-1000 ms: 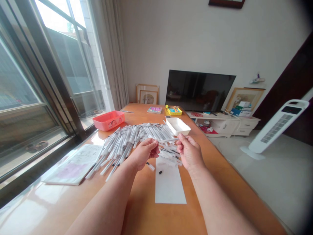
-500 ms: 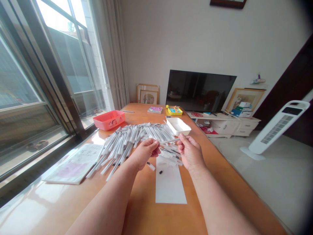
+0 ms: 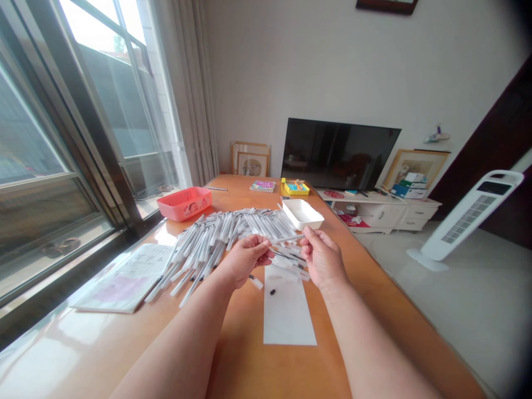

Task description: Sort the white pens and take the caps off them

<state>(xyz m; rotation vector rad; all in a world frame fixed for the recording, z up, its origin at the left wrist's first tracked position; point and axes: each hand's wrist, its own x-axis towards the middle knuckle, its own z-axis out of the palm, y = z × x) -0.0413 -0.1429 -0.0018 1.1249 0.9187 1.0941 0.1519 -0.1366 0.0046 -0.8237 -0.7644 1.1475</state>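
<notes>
Although 1 second has gone by, almost nothing has shifted: the slim, pale, pen-like plastic tube (image 3: 288, 239) hangs level above the table, stretched between the 2 bare hands. The left hand (image 3: 250, 259) has its fingers curled, thumb and forefinger at the tube's left end; the right hand (image 3: 325, 257) pinches the other end between thumb and fingers. Any tiny turn or push at the fingertips is too small to tell. On the wooden table, the loose black plastic cap (image 3: 272, 291) lies where it was, on the rectangular white paper sheet (image 3: 290, 324), and the broad heap of translucent, black-marked plastic pens (image 3: 233, 230) looks unaltered behind the hands. So the work, I judge, is paused or at a fine fitting stage on this 1 tube, with nothing newly set down.
</notes>
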